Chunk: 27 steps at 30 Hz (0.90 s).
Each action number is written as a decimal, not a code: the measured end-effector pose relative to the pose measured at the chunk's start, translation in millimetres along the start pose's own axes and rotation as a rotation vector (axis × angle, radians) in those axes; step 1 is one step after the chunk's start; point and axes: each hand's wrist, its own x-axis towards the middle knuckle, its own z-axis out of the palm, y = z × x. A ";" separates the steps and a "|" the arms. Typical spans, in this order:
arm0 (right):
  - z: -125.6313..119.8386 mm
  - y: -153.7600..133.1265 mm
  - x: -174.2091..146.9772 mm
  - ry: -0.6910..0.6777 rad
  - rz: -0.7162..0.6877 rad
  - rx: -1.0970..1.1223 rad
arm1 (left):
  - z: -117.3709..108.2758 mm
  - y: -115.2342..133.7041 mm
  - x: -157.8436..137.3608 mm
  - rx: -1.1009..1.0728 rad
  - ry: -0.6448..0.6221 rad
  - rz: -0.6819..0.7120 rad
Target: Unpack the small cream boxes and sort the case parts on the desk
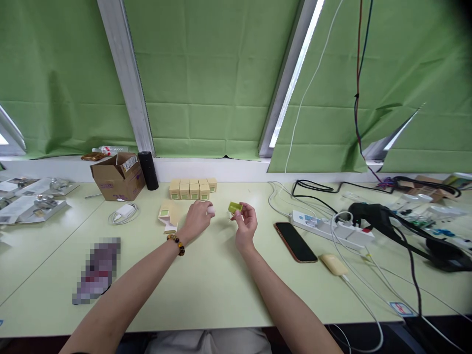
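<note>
My left hand (197, 220), with a beaded bracelet on its wrist, is closed over the table, its fingertips around a small whitish rounded thing (210, 210). What kind of thing it is cannot be made out. My right hand (246, 227) pinches a small yellow-green open-topped holder (235, 207) between thumb and fingers, a short way to the right. Something pale shows just under the holder. Beside my left hand lies an opened cream carton (169, 214) with its flap spread toward me. Behind it stand several small closed cream boxes (189, 190), grouped in rows.
A cardboard box (118, 178) and black cylinder (148, 170) stand at the back left, near a white charger with coiled cable (124, 212). On the right lie a phone (295, 242), a cream power bank (333, 264), a power strip (332, 230) and tangled cables.
</note>
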 end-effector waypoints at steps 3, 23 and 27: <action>-0.3 1.5 -1.1 -0.013 0.011 -0.045 | 17.2 3.2 10.2 0.022 -0.021 -0.008; -2.0 5.8 -3.2 -0.055 0.031 -0.048 | 50.5 7.4 5.3 0.059 -0.061 -0.030; -2.0 5.4 -2.8 -0.063 0.041 -0.025 | 39.7 7.6 0.0 0.039 -0.025 -0.021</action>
